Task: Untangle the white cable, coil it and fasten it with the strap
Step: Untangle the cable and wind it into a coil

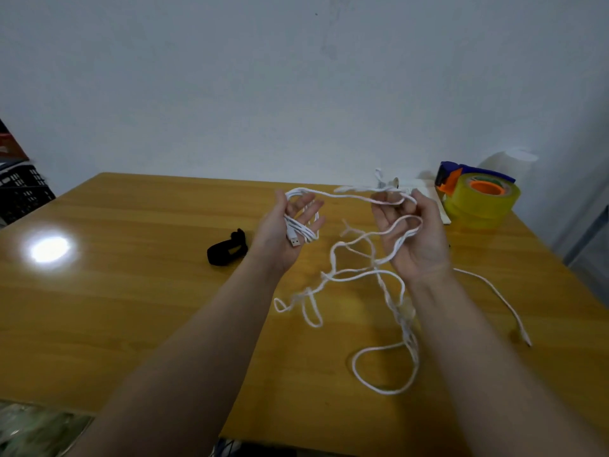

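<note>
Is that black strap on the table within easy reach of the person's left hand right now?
Probably yes. The strap lies on the table just beside the left hand, with nothing between them. But that hand holds loops of the white cable, so grabbing may be awkward.

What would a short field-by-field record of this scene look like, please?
surface: wooden table
left hand: palm up, holds a few coiled turns of the white cable; USB plug at the palm
right hand: palm up, fingers curled round loose strands
cable state: mostly tangled, loops hanging to the table; far end lies on the table at right
strap: black, on the table left of the left hand, untouched
other: tape dispenser, far right
task stage: coiling begun, not fastened
</note>
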Motion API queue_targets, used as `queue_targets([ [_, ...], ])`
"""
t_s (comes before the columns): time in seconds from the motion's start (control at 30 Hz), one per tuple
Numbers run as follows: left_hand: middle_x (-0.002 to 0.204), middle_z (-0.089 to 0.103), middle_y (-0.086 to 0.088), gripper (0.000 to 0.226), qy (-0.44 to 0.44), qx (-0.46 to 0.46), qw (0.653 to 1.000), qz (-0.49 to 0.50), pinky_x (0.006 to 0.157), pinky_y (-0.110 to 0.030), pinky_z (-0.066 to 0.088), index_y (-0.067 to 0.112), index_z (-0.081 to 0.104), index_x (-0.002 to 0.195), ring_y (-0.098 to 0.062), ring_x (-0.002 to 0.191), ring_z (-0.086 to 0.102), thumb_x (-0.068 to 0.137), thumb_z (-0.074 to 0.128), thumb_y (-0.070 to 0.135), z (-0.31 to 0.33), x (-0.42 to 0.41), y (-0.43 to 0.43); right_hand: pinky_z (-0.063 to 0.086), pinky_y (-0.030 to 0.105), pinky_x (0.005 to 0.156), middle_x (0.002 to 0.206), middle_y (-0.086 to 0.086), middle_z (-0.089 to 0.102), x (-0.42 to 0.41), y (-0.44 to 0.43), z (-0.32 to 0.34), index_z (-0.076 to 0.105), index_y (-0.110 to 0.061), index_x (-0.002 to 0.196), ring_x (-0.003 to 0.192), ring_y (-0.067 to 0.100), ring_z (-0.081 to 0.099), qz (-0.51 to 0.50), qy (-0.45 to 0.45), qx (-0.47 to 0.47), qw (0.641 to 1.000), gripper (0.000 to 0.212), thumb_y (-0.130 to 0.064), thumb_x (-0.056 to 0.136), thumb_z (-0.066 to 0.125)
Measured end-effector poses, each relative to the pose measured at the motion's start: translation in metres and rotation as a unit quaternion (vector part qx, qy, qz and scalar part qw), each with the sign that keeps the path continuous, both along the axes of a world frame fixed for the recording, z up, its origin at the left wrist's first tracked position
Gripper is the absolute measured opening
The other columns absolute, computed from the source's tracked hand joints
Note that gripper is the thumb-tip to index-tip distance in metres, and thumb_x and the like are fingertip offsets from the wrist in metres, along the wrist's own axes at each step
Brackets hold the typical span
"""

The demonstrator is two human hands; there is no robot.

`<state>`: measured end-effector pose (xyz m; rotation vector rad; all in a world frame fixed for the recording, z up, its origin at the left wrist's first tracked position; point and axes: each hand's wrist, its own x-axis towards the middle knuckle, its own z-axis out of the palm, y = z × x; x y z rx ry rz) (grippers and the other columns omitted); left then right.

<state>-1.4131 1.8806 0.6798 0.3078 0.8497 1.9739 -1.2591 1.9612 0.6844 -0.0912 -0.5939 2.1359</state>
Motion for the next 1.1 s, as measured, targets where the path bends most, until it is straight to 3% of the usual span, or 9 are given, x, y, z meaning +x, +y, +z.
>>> queue_targets([
  [0.13,0.097,0.066,-0.008,0.043,0.036,-0.039,0.999,0.003,0.074,-0.041,0.058,0.002,0.050,0.118,-0.024,0.088,0.069,0.101,0.033,0.037,-0.006,0.003,0.003,0.040,0.019,0.043,0.036,-0.004,0.035,-0.002,0.000,-0.002,0.047,-0.021,0.043,0.035,0.008,0.034,-0.078,-0.057,-0.008,0.995,0.046,-0.031,0.086,0.058],
  [0.3,0.095,0.067,-0.010,0.042,0.054,-0.054,0.995,0.058,0.073,-0.037,0.058,0.002,0.049,0.118,-0.023,0.081,0.070,0.101,0.034,0.037,0.002,-0.001,0.005,0.055,0.026,0.053,0.068,0.007,0.058,0.005,0.011,-0.005,0.061,-0.008,0.077,0.052,0.013,0.063,-0.155,-0.074,-0.091,0.981,0.015,-0.013,0.091,0.058],
  [0.43,0.093,0.069,-0.008,0.042,0.039,-0.071,0.995,0.063,0.070,-0.037,0.056,0.005,0.049,0.121,-0.024,0.081,0.070,0.100,0.034,0.039,0.002,-0.014,0.002,0.039,0.020,0.039,0.058,-0.001,0.056,0.017,0.016,-0.017,0.061,-0.016,0.085,0.044,0.010,0.051,-0.134,-0.290,0.038,0.947,0.017,-0.032,0.086,0.064],
  [0.53,0.104,0.067,-0.009,0.049,0.007,-0.062,0.995,0.081,0.081,-0.038,0.052,0.003,0.045,0.131,-0.027,0.099,0.065,0.101,0.032,0.040,0.007,-0.023,-0.002,0.020,0.021,0.037,0.045,-0.008,0.033,0.026,0.020,-0.020,0.057,-0.019,0.071,0.041,0.008,0.025,-0.122,-0.450,0.174,0.867,0.023,-0.036,0.086,0.064],
  [0.73,0.095,0.065,-0.012,0.058,-0.018,-0.046,0.995,0.088,0.083,-0.038,0.051,-0.004,0.031,0.141,-0.029,0.100,0.064,0.101,0.034,0.038,0.015,-0.021,-0.013,0.031,0.026,0.055,0.062,-0.003,0.052,0.037,0.036,-0.048,0.070,-0.008,0.093,0.061,0.013,0.048,-0.197,-0.634,0.210,0.718,0.025,-0.029,0.092,0.057],
  [0.83,0.106,0.064,-0.020,0.061,0.002,-0.069,0.997,0.042,0.075,-0.041,0.052,-0.007,0.026,0.142,-0.034,0.108,0.061,0.101,0.033,0.037,0.010,-0.004,-0.013,0.038,0.029,0.063,0.088,0.009,0.067,0.030,0.040,-0.067,0.070,-0.010,0.093,0.074,0.022,0.056,-0.168,-0.764,0.287,0.553,0.027,-0.033,0.090,0.057],
  [0.9,0.116,0.061,-0.026,0.055,0.073,-0.111,0.991,0.006,0.073,-0.042,0.056,-0.010,0.039,0.131,-0.032,0.095,0.065,0.101,0.033,0.036,0.010,0.005,-0.012,0.047,0.033,0.072,0.110,0.010,0.064,0.026,0.041,-0.066,0.064,-0.014,0.110,0.089,0.024,0.057,-0.162,-0.799,0.307,0.492,0.029,-0.032,0.087,0.061],
  [1.03,0.088,0.067,-0.019,0.037,0.177,-0.132,0.975,-0.034,0.067,-0.039,0.059,0.000,0.045,0.095,-0.025,0.072,0.070,0.101,0.034,0.035,0.011,0.019,-0.011,0.045,0.030,0.097,0.127,0.005,0.051,0.024,0.023,-0.025,0.050,-0.013,0.125,0.115,0.017,0.050,-0.421,-0.537,0.253,0.686,0.037,-0.004,0.090,0.048],
  [1.1,0.082,0.067,-0.017,0.039,0.194,-0.120,0.973,-0.041,0.064,-0.038,0.059,0.006,0.043,0.075,-0.023,0.066,0.070,0.101,0.035,0.034,0.013,0.024,-0.009,0.043,0.014,0.093,0.116,-0.004,0.056,0.017,0.002,-0.002,0.050,-0.017,0.123,0.107,0.005,0.053,-0.359,-0.435,0.334,0.755,0.028,-0.015,0.095,0.048],
])
